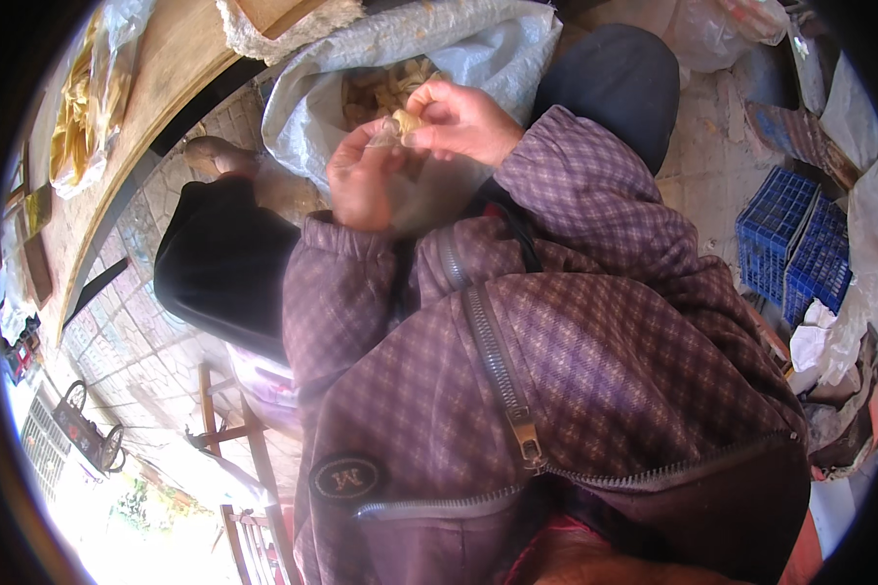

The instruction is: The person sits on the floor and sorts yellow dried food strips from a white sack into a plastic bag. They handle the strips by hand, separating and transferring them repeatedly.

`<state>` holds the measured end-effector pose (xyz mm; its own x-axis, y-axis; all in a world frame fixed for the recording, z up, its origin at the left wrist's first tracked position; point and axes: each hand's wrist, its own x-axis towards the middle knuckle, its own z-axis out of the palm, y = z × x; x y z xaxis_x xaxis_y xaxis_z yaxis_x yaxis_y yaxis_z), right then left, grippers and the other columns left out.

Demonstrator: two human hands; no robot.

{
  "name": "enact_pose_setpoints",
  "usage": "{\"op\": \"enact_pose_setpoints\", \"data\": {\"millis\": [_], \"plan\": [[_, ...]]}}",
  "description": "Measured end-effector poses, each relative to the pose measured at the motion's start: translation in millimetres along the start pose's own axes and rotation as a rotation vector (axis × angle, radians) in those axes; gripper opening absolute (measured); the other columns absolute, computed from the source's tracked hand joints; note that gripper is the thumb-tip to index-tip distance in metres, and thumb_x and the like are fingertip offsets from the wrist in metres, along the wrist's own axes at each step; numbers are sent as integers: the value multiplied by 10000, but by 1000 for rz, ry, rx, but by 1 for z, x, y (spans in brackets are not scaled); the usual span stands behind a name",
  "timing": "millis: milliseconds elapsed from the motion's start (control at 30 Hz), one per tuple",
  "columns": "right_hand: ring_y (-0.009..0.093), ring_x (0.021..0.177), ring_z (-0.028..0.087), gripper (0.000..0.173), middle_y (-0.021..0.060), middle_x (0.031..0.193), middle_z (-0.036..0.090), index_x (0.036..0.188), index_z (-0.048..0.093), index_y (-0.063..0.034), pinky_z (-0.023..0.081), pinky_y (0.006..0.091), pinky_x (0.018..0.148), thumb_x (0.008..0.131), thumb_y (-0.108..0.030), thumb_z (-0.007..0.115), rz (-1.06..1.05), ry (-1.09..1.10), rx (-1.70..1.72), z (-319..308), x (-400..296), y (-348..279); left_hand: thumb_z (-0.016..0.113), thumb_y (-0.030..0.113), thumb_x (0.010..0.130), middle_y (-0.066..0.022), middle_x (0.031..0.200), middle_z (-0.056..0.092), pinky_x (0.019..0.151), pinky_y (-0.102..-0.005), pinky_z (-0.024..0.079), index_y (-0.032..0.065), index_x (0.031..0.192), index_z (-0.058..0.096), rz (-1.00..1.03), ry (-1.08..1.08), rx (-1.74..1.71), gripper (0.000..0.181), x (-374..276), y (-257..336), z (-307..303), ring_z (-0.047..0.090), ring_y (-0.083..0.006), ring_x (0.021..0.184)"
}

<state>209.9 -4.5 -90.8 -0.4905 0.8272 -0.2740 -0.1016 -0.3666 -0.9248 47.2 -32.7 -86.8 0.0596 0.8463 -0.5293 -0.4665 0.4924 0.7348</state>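
Both of my hands meet above an open white woven sack (300, 110). A small pale-yellow piece (407, 123), its material unclear, is pinched by the thumb and fingers of my right hand (468, 121). My left hand (366, 175) closes its thumb and fingers on a greyish, translucent bit (385, 135) right against that piece; whether the two are joined I cannot tell. Inside the sack lie many crumpled yellowish-brown pieces (369, 91), partly hidden behind my hands. Part of the left hand is blurred.
A curved wooden board edge (139, 110) runs along the left, with a clear plastic bag of yellow strips (88, 110) on it. Blue plastic crates (779, 227) stand at the right near crumpled plastic sheeting (874, 241). Wooden chair-like frames (252, 446) stand lower left on the paved floor (128, 292).
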Motion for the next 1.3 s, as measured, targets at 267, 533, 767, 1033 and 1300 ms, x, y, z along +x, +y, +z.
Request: {"op": "enact_pose_setpoints", "data": {"millis": [267,533,767,1033,1300], "plan": [[68,641,538,215,34,799,604,994,541,-30,440,201,596,829,-153,602,33,-33,64,-9,4,-2,546,133,866,-19,825,587,569,-180,392,0,1005,566,-72,-143,-47,194,2,8,-5,473,-49,636],[72,627,536,235,40,796,601,985,540,-16,433,197,568,823,-170,612,-32,-58,12,-4,0,3,582,118,832,-33,747,585,609,-182,410,-17,887,591,-90,-180,133,145,4,11,-13,508,-71,639],[70,619,500,273,75,816,601,1031,537,21,425,194,580,811,-125,605,82,-137,252,-10,3,-4,516,134,861,11,716,496,538,-160,325,-19,940,555,-209,-368,-240,176,-5,21,-2,380,-40,571],[90,786,563,260,49,899,617,1044,583,-7,470,227,713,800,-88,618,-105,-23,30,-7,3,-4,523,136,863,1,790,523,548,-162,356,-23,998,535,-286,-389,-466,209,1,12,-8,427,-35,607],[122,900,557,303,63,969,604,1073,564,23,448,251,813,806,-106,623,-86,0,-20,-3,2,6,580,182,850,-24,715,532,499,-166,325,19,905,555,-5,-90,144,174,-4,8,-6,411,-50,568]]}}
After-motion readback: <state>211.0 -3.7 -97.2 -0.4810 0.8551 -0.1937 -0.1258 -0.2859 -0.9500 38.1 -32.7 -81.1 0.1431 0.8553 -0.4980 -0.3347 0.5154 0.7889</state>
